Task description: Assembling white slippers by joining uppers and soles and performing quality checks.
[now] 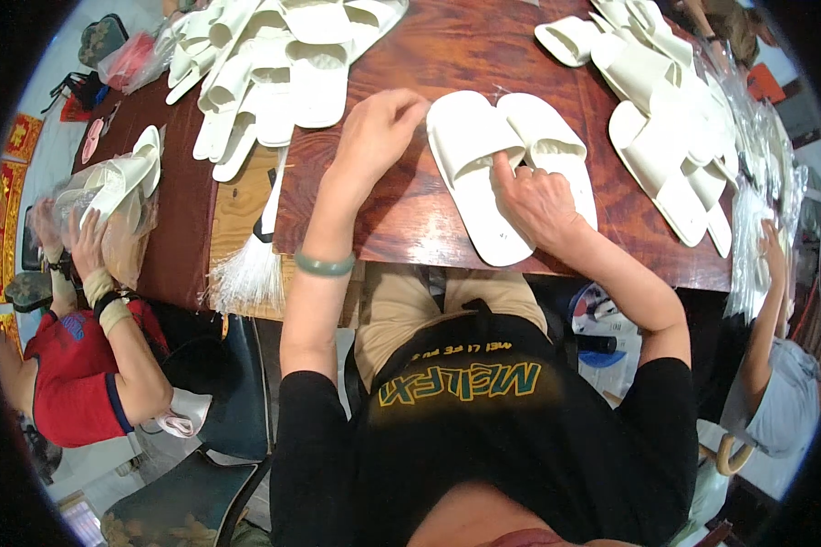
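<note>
The right hand (547, 201) pokes at the strap (474, 137) of a white slipper (485, 205); the left hand (374, 132) is curled beside it. I can't tell if either pinches anything. The slipper and its twin (543, 117) lie on the brown table (383, 219), between two slipper piles (648, 137).

1. We wear a black shirt (520, 456) with plain, short black sleeves (310, 415).
2. Across its front we carry large yellow-and-green lettering (461, 383) and a smaller yellow line of print (462, 352).
3. Our trousers (388, 314) are tan.
4. We have a smooth green bangle (325, 265) around the left forearm (327, 228).
5. Our left hand (377, 137) and right hand (540, 205) are bare.
</note>
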Demonstrator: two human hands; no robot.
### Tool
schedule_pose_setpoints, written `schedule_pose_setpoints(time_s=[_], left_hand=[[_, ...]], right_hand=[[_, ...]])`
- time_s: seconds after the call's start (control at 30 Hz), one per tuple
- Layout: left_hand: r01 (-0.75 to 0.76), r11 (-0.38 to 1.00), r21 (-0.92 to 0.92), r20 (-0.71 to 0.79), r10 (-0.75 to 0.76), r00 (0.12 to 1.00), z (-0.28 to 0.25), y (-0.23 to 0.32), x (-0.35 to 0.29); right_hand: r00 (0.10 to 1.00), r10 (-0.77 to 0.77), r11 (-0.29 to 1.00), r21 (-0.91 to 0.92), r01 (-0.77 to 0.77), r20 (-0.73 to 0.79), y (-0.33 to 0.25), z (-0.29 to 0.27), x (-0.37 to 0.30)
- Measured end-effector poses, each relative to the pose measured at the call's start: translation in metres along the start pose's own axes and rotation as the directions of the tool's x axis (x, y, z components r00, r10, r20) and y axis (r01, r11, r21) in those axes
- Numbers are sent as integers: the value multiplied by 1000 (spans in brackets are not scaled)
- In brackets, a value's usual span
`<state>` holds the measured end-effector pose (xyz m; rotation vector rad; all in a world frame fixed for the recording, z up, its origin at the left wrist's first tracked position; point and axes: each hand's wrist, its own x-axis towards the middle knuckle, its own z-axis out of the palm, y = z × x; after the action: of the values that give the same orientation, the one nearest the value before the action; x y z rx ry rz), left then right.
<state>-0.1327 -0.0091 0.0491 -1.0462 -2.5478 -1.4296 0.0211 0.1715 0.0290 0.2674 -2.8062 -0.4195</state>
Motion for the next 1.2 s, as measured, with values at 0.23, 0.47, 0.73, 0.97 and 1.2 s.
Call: schedule_pose_setpoints(time_s=[0.23, 0.47, 0.73, 0.97, 1.2], left_hand=[[177, 937, 300, 175, -236, 956, 40, -9, 57], [121, 992, -25, 127, -117, 985, 72, -29, 58], [63, 998, -12, 68, -62, 996, 74, -34, 58], [77, 997, 19, 94, -79, 992, 73, -28, 56], [89, 996, 16, 113, -90, 990, 70, -23, 53]], right_hand=[[993, 107, 989, 95, -112, 55, -3, 10, 11], [991, 133, 977, 162, -136, 25, -1, 8, 9], [997, -36, 921, 389, 9, 62, 26, -31, -49], [994, 24, 922, 383, -62, 103, 43, -59, -88], [978, -93, 988, 105, 114, -185, 32, -50, -87]])
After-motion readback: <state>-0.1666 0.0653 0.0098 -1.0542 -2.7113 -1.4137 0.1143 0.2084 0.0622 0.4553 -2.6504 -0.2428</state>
